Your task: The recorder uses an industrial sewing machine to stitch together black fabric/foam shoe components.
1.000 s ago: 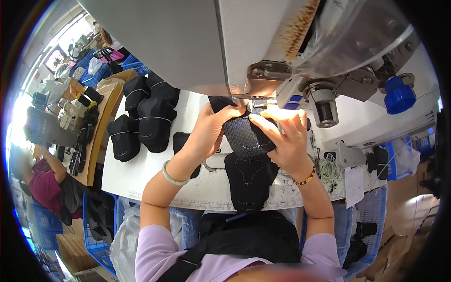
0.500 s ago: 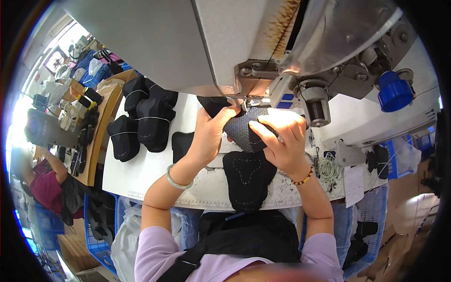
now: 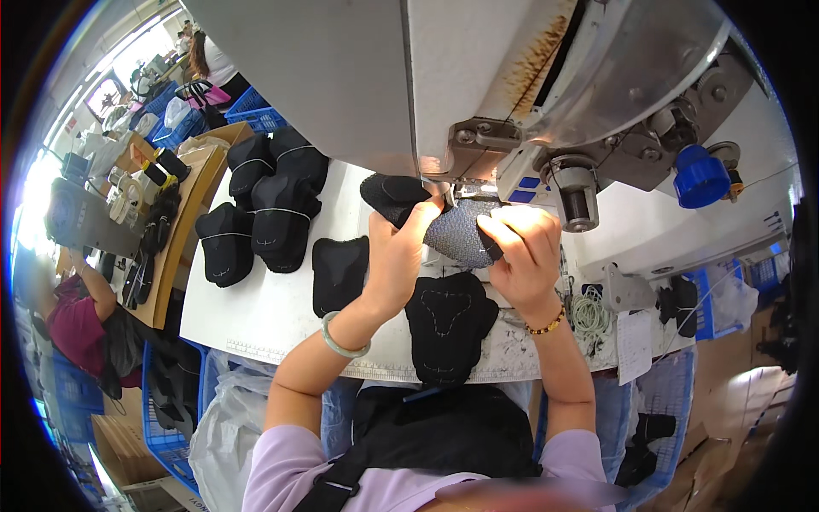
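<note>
Watching the sewing machine (image 3: 358,77) remotely, I see a fresh angle beneath its head.
Under it spreads a white table (image 3: 230,316) with banded black stacks (image 3: 280,226) and, at the near side, a black padded piece (image 3: 450,328). The textured grey piece (image 3: 461,237) sits below the machine's head; its lower edge, facing nearward a second ago, now points rightward, presenting, I judge, a different stretch for stitching. The left hand (image 3: 397,264) grips its left side; the right hand (image 3: 527,256) pinches its right edge.

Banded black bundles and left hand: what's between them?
In the head view, a black fabric piece lies on the table, between bundles and left hand.
</note>
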The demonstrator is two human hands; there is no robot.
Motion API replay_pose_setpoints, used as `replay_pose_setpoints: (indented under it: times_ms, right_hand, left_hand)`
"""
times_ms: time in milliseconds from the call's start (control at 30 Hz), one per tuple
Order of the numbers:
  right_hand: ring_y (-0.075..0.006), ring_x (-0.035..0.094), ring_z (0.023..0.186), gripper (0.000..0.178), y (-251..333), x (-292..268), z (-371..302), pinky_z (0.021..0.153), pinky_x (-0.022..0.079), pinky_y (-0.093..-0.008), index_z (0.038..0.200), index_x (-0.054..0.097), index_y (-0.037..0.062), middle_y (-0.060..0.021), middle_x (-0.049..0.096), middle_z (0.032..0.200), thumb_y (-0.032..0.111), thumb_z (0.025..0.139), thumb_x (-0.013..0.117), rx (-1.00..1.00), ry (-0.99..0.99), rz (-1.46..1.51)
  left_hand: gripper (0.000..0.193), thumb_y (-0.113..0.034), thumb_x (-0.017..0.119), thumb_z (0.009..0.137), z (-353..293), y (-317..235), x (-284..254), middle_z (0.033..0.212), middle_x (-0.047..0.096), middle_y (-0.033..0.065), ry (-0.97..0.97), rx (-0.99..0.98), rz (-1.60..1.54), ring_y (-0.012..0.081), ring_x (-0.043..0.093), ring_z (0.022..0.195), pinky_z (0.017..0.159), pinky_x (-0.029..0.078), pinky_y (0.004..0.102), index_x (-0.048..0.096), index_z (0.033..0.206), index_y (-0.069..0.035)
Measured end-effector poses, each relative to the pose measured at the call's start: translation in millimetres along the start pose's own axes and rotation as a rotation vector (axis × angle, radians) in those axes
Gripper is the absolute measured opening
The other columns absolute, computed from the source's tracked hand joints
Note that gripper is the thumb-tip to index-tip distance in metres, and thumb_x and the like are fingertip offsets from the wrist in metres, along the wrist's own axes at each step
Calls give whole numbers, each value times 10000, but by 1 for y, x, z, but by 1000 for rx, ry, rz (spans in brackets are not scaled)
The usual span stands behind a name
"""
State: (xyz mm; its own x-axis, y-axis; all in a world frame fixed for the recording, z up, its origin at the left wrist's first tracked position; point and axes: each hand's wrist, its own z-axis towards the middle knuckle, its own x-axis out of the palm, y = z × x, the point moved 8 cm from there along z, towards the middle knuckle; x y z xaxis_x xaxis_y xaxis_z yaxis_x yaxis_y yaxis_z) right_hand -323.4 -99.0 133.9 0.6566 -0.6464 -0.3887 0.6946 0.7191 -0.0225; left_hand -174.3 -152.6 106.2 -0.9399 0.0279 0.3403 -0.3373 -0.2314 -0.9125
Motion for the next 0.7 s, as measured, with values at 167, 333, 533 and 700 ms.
replay_pose_setpoints:
  times_ms: [167,333,533,700]
  right_hand:
    - [-259,589,848,419,-9,-3,-1,764,462,-367,934,669,15,-86,618,927,-104,557,533,81,-15,51]
    - [-216,582,681,432,-32,-2,-10,612,455,-252,947,674,-15,-106,624,797,-191,603,481,200,-111,157]
    - [-208,571,747,354,-46,10,-16,652,457,-272,937,649,-24,-122,606,869,-192,656,514,471,-76,265]
    - [-285,649,881,312,-52,14,-16,748,520,-288,941,639,-44,-172,646,1036,-171,672,547,493,-84,259]
  left_hand:
    - [129,-55,552,864,-8,8,3,925,619,8,-67,97,-36,82,545,840,776,429,241,627,957,-4]
    - [123,-25,558,870,-19,3,10,957,602,24,-192,254,-18,102,534,869,797,425,247,611,978,2]
    - [128,-34,553,883,-23,2,9,982,605,39,-286,325,-11,122,540,885,817,430,260,611,983,20]
    - [149,-35,539,886,-23,8,8,989,603,44,-253,263,-53,123,536,894,835,430,275,604,1003,31]
